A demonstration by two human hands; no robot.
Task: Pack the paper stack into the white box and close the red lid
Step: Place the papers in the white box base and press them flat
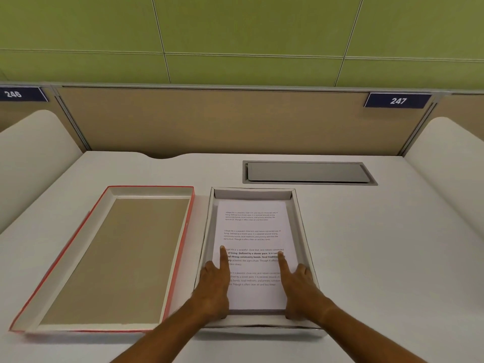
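Paper stack [255, 239] lies in white box [301, 231]; left hand [213, 286] and right hand [298, 289], gripping nothing, press index fingertips to seat it flat. Red lid [183, 247] waits upturned just beside.

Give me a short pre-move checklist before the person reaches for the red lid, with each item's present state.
1. Paper stack lies inside the white box: ok.
2. Stack flat, no sheet over a wall: ok at the far and side edges; the near edge is partly hidden by the hands.
3. Left hand and right hand clear of the box: not ok, both index fingers press on the top sheet.
4. Red lid within reach: ok, it lies just left of the box on the desk.
5. Lid ready to drop on: not ok, it lies inside-up and needs flipping.
6. Nothing lying in the lid: ok.
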